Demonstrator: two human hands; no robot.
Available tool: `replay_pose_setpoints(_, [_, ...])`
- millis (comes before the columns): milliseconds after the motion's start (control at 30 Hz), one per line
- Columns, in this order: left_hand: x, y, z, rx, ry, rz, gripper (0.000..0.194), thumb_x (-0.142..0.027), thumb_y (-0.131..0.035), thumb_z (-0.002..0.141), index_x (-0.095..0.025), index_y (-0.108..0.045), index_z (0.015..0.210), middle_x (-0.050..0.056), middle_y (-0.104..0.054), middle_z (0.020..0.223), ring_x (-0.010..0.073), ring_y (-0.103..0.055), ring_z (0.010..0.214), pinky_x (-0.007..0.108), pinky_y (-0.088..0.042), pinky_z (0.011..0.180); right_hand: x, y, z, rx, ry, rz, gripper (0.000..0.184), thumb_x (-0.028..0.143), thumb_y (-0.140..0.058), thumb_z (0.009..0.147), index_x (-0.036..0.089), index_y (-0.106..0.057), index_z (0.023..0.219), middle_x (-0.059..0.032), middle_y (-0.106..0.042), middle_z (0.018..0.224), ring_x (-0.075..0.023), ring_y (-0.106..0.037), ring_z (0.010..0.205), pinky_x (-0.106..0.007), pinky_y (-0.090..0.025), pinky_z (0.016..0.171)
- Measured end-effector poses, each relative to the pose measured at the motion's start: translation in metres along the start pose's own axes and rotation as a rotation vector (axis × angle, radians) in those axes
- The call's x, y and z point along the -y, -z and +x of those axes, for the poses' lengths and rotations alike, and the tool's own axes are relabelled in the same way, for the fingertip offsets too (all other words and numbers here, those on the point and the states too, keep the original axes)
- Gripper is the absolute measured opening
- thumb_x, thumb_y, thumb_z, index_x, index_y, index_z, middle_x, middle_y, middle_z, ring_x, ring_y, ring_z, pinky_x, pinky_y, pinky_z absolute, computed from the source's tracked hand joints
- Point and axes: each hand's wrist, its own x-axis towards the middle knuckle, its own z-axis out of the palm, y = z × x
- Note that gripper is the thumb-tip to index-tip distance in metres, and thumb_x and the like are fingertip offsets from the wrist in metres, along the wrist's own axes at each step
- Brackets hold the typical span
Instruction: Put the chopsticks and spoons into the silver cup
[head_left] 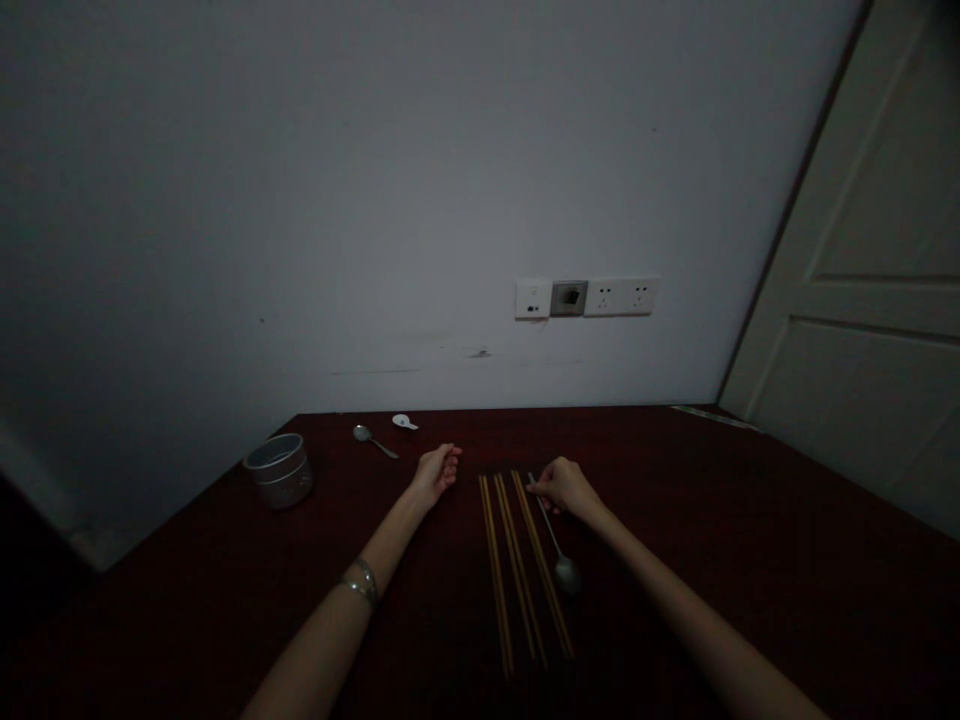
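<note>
My right hand pinches the upper end of a long-handled metal spoon, whose bowl points toward me. To its left, several wooden chopsticks lie in three pairs, roughly side by side. My left hand rests left of the chopsticks' far ends, fingers curled in, with nothing visible in them. A short metal spoon lies beyond it to the left. Near the wall is a small white spoon. The room is dim, and the near ends of the chopsticks fade into shadow.
An open round metal container stands at the table's left edge. The dark red table meets a pale wall with a row of sockets. A thin strip lies at the back right, near a panelled door.
</note>
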Motion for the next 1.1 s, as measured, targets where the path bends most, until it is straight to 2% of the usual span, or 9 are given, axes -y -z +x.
replay_pose_setpoints(433, [0.0,-0.001,0.0,-0.008,0.016,0.055,0.016,-0.026,-0.055,0.073,-0.011,-0.057,0.068,-0.005,-0.044,0.05,0.0023,-0.035,0.037,0.016,-0.024,0.039,-0.007,-0.002,0.004,0.003,-0.012,0.008,0.03,0.027,-0.067,0.067,0.016,-0.052,0.043,-0.0016,-0.058,0.04,-0.0072,-0.047,0.032,-0.016,-0.032,0.033])
replay_pose_setpoints(600, [0.0,-0.002,0.001,-0.033,0.036,0.085,0.017,-0.028,-0.057,0.071,-0.011,-0.057,0.068,-0.005,-0.044,0.05,0.0025,-0.035,0.037,0.017,-0.023,0.039,-0.006,-0.001,0.005,-0.001,-0.023,0.026,0.035,0.035,-0.065,0.07,0.016,-0.052,0.043,-0.0021,-0.058,0.041,-0.0074,-0.046,0.03,-0.017,-0.032,0.032])
replay_pose_setpoints(700, [0.001,-0.002,0.001,-0.019,0.035,0.096,0.017,-0.027,-0.056,0.071,-0.011,-0.057,0.067,-0.005,-0.044,0.05,0.0025,-0.035,0.037,0.017,-0.023,0.039,-0.012,0.008,0.008,-0.093,-0.015,0.02,0.038,0.042,-0.056,0.076,0.017,-0.052,0.047,-0.0024,-0.057,0.041,-0.0095,-0.05,0.032,-0.018,-0.035,0.034])
replay_pose_setpoints(833, [0.001,-0.002,0.0,-0.021,0.028,0.134,0.017,-0.027,-0.054,0.072,-0.011,-0.057,0.067,-0.005,-0.045,0.051,0.0027,-0.036,0.038,0.017,-0.025,0.039,-0.033,0.022,0.015,-0.24,0.0,0.089,0.038,0.042,-0.045,0.081,0.017,-0.054,0.054,-0.0021,-0.057,0.046,-0.0109,-0.054,0.038,-0.018,-0.039,0.037])
replay_pose_setpoints(967, [0.002,-0.001,0.0,-0.019,0.019,0.175,0.018,-0.029,-0.054,0.072,-0.012,-0.058,0.068,-0.004,-0.047,0.052,0.0033,-0.039,0.039,0.017,-0.028,0.041,-0.058,0.025,0.02,-0.325,-0.008,0.301,0.031,0.039,-0.046,0.079,0.014,-0.059,0.064,-0.0024,-0.059,0.054,-0.0111,-0.055,0.044,-0.02,-0.044,0.039])
replay_pose_setpoints(1100, [0.005,0.0,0.001,-0.009,0.008,0.186,0.018,-0.03,-0.054,0.071,-0.012,-0.057,0.067,-0.005,-0.046,0.051,0.0032,-0.037,0.038,0.017,-0.027,0.04,-0.067,0.023,0.021,-0.38,0.018,0.409,0.03,0.04,-0.049,0.076,0.013,-0.062,0.072,-0.0047,-0.061,0.061,-0.0129,-0.058,0.052,-0.021,-0.048,0.042])
